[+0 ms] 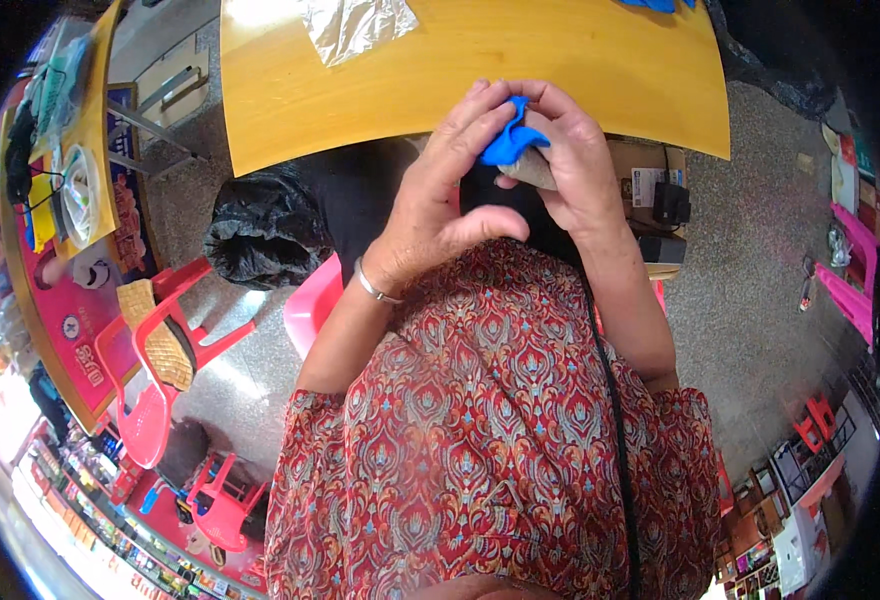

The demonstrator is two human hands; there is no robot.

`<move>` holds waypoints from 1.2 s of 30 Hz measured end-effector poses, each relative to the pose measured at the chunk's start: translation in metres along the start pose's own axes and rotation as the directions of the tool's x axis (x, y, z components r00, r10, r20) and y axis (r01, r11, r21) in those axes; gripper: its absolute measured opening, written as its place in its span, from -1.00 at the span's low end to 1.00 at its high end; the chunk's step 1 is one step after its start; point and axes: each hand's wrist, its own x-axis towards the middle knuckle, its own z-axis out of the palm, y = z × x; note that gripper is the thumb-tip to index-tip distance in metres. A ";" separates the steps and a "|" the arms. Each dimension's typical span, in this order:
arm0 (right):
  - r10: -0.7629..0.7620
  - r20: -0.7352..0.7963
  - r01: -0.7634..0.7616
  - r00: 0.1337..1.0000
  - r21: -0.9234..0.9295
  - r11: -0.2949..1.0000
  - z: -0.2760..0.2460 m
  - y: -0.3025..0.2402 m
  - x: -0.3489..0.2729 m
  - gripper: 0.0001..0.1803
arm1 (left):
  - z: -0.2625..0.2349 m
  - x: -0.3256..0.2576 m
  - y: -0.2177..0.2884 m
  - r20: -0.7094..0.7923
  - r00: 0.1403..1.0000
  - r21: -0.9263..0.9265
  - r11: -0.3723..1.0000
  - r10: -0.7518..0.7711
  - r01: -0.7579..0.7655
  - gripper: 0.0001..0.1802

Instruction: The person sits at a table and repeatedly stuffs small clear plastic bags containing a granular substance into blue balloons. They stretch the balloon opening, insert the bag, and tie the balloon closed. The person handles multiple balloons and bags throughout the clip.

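My right hand (pixel 585 170) is closed around a grey-brown rounded piece (pixel 530 170) at the table's near edge. A thin, crumpled bright blue piece (pixel 512 145), soft-looking, lies over the top of it; whether it is cloth or another sheet is unclear. My left hand (pixel 450 190), with a silver bangle at the wrist, leans in from the left. Its fingers stretch up and over, the index fingertip resting against the blue piece, while the thumb sticks out below, apart from it. My fingers hide part of both pieces.
On the yellow table (pixel 480 70) lies a clear crinkled plastic bag (pixel 358 28), with more blue material (pixel 660 5) at its far right. A black plastic bag (pixel 265 230) stands at lower left, near pink-red chairs (pixel 150 400). Cardboard boxes (pixel 650 155) sit under the table's right side.
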 end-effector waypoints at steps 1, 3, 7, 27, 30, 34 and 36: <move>0.067 0.030 -0.069 0.997 0.057 0.996 -0.002 -0.002 0.000 -0.77 | 0.000 0.001 0.000 0.025 1.000 0.021 1.000 0.018 -0.019 -0.38; 0.078 -0.018 -0.077 0.997 0.042 0.996 -0.002 0.005 0.002 -0.76 | -0.005 -0.002 -0.010 0.020 1.000 -0.032 0.999 -0.018 0.019 -0.42; 0.165 0.197 -0.190 0.966 0.115 0.975 -0.004 -0.019 -0.003 -0.56 | 0.000 -0.004 0.000 -0.097 0.939 -0.468 0.848 -0.331 0.250 -0.60; -0.664 0.413 0.610 0.624 -0.788 0.083 0.022 0.001 -0.002 -0.53 | 0.005 -0.007 0.005 0.082 0.675 -0.956 0.133 -0.734 0.260 -0.54; -0.600 0.462 0.624 0.653 -0.778 0.080 0.018 0.004 -0.002 -0.54 | 0.005 -0.006 0.007 0.102 0.662 -0.970 0.072 -0.743 0.230 -0.55; -0.576 0.433 0.612 0.694 -0.776 0.153 0.023 0.000 -0.003 -0.59 | 0.006 -0.005 0.006 0.135 0.666 -0.983 -0.015 -0.734 0.182 -0.55; -0.590 0.415 0.619 0.692 -0.762 0.190 0.023 -0.001 -0.001 -0.63 | 0.005 -0.004 0.006 0.122 0.703 -0.987 -0.013 -0.701 0.159 -0.55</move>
